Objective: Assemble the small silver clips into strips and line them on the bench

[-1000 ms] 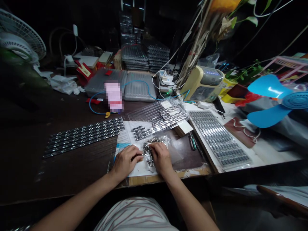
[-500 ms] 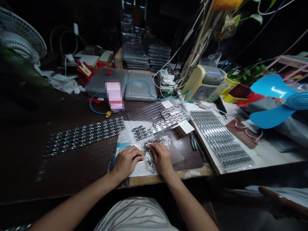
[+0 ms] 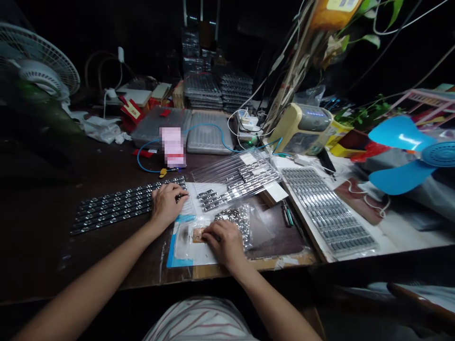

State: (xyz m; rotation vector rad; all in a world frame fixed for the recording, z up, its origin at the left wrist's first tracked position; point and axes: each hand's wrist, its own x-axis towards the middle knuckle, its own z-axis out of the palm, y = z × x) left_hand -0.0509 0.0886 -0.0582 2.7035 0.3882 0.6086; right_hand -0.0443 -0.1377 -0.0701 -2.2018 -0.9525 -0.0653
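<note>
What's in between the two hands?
In the head view, a flat white paper sheet with a bright blue strip lies between the left hand and right hand, plus a small tan rectangular piece beside the right hand.

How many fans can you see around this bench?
2: a white fan at the far left of the bench, and a blue fan at the right. Others may be hidden in the dark areas.

Left hand (image 3: 167,204) out ahead, fingers curled down, right hand (image 3: 223,242) lower and nearer the body, palm down, and the bare left forearm (image 3: 95,267) angling in from the corner
</note>
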